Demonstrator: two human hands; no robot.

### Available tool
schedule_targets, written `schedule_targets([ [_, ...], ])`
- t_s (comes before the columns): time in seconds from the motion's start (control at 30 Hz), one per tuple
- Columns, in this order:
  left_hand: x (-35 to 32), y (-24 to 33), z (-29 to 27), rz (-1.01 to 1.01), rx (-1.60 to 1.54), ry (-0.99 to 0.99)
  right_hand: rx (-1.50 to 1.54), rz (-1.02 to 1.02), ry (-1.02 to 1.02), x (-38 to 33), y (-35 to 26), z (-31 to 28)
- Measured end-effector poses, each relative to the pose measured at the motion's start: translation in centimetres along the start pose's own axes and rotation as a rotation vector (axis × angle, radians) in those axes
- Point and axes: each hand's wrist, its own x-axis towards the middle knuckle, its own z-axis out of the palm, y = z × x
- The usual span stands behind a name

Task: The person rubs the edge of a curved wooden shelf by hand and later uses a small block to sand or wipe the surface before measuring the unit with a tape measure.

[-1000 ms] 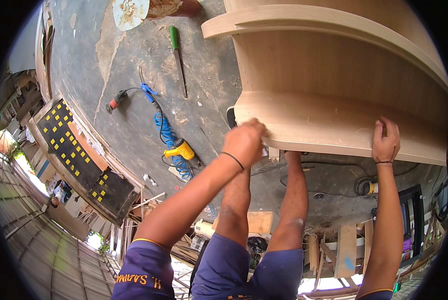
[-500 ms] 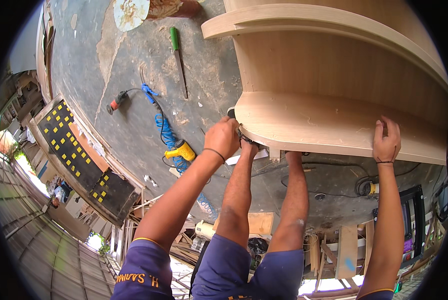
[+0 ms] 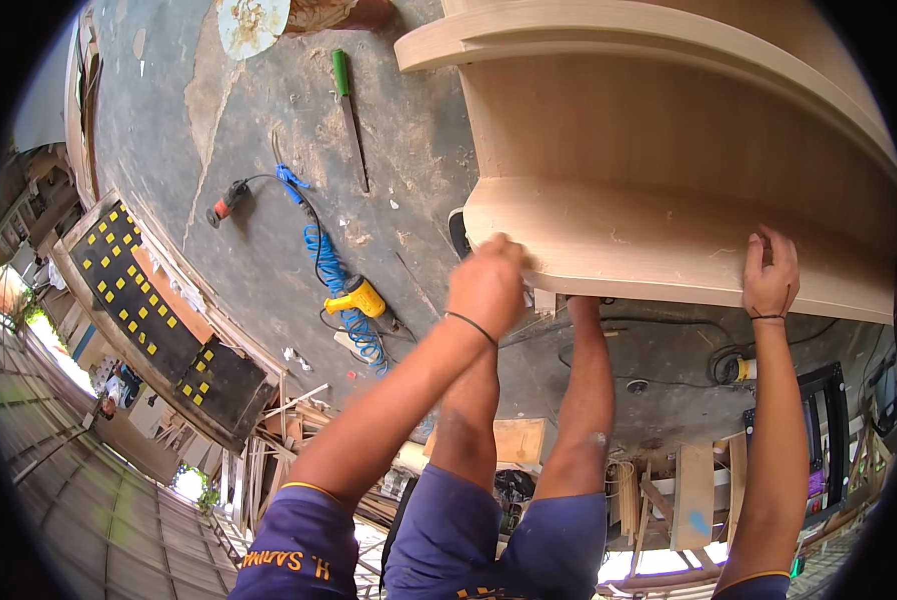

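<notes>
A large pale wooden cabinet piece (image 3: 669,130) with curved shelves stands on the concrete floor in front of me. My left hand (image 3: 489,285), blurred and with a thin band on its wrist, is curled into a fist against the front edge of the lower curved board (image 3: 649,250), near its left end. I cannot see whether the fist holds anything. My right hand (image 3: 771,275) grips the same edge farther right, fingers hooked over the top. My bare legs stand below the board between my arms.
On the floor to the left lie a yellow power tool (image 3: 362,297), a coiled blue hose (image 3: 326,255), a green-handled screwdriver (image 3: 345,85) and a red-handled tool (image 3: 227,203). A black board with yellow squares (image 3: 149,310) leans further left. Wood offcuts (image 3: 694,490) lie behind me.
My left fist slid left along the board's edge, then back to the right. My right hand stayed where it was.
</notes>
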Motion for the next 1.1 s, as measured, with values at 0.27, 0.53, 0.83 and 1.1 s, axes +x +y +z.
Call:
schedule_targets([
  [0.27,0.2,-2.6,-0.6,-0.123,-0.015,0.057,0.027,0.000,0.007,0.4,0.2,0.2],
  [0.53,-1.4,2.3,0.6,0.111,-0.097,0.094,-0.004,-0.026,0.004,0.2,0.5,0.0],
  [0.83,-1.0,3.2,1.0,0.084,-0.110,0.120,-0.008,-0.002,0.001,0.4,0.1,0.0],
  [1.1,-0.4,-1.9,0.3,-0.085,-0.049,0.147,0.019,-0.002,-0.001,0.3,0.3,0.3],
])
